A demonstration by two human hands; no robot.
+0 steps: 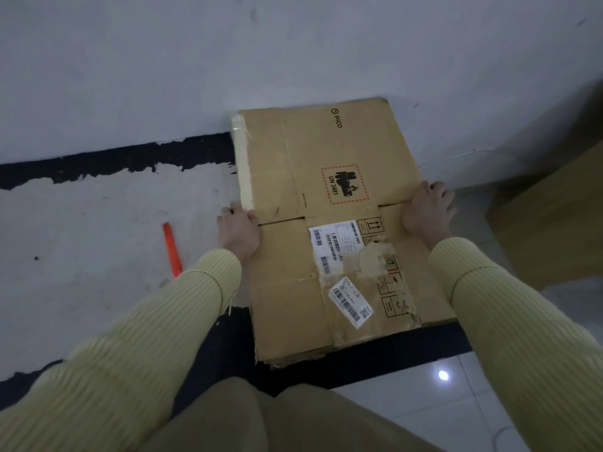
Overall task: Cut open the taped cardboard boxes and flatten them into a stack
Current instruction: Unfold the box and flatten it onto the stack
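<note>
Flattened cardboard box [326,148] lies on the floor [81,223] dead centre, its 12 o'clock edge at the wall [293,44]. The left hand [239,233] grips its 9 o'clock edge and the right hand [427,208] its 3 o'clock edge, fingers curled over the card. An orange cutter [172,249] lies apart at 9 o'clock.
</note>
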